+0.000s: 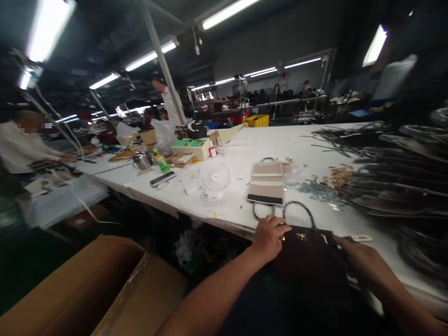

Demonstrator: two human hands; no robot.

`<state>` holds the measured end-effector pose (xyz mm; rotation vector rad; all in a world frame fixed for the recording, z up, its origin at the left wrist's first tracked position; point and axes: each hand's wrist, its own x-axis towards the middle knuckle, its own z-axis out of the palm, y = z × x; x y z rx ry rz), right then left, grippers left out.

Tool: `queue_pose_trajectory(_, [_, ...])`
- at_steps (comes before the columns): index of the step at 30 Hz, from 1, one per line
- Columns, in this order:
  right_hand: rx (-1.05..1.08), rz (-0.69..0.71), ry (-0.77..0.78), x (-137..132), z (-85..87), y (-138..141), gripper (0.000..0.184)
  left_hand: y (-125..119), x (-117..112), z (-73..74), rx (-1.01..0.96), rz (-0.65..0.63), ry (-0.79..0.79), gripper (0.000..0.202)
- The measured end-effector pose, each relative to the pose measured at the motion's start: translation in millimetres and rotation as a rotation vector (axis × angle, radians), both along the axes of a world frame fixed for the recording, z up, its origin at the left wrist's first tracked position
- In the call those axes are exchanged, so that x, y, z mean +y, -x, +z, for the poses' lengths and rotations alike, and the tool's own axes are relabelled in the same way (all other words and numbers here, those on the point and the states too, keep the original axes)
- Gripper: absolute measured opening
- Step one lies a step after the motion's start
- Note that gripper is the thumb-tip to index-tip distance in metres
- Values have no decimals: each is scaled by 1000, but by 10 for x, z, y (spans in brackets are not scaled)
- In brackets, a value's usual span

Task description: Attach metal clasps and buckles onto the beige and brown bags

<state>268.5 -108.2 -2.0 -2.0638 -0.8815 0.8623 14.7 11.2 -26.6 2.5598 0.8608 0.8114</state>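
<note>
A dark handbag (308, 261) with gold-coloured metal fittings and a looped black handle is held in front of me at the table's near edge. My left hand (269, 238) is closed on the bag's upper left corner, a ring on one finger. At the bag's right side, my right hand (364, 259) grips it; motion blurs this hand and the bag hides some of its fingers. Just beyond lies a beige panel piece (266, 184) with a black strip and dark handle loops.
Stacked dark bag pieces (402, 182) fill the table's right side, beside black straps (343, 137) and small metal parts (338, 177). A white fan (215, 179) stands at centre. An open cardboard box (154, 284) is at lower left. Several people are at other tables.
</note>
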Motion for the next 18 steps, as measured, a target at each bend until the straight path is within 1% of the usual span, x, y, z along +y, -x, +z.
queue_pose_trajectory(2, [40,11,105,-4,-48,-77,60,-48,49,-16,92,-110,-43,40])
queue_pose_trajectory(4, [-12,61,145,61,-32,-99,63,-82,69,-32,124,-161,-63,36])
queue_pose_trajectory(5, [-53,82,151,89,-12,-104,65,-96,72,-42,121,-169,-64,34])
queue_pose_trajectory(7, [-129,107,117,89,29,-123,62,-122,77,-64,110,-164,-49,34])
queue_pose_trajectory(9, [-196,89,42,-10,64,-148,56,-149,87,-87,118,-126,-22,36])
queue_pose_trajectory(11, [-202,28,-9,-184,102,-147,56,-174,98,-104,133,-86,4,38])
queue_pose_trajectory(13, [-92,-87,-50,-367,152,-87,56,-193,109,-111,128,-71,24,38])
queue_pose_trajectory(14, [18,-158,-104,-438,178,-32,55,-200,113,-111,119,-70,33,38])
queue_pose_trajectory(16, [319,-303,-302,-505,221,109,50,-209,119,-105,99,-68,53,38])
queue_pose_trajectory(18, [615,-405,-499,-467,242,249,45,-215,124,-96,88,-61,70,39])
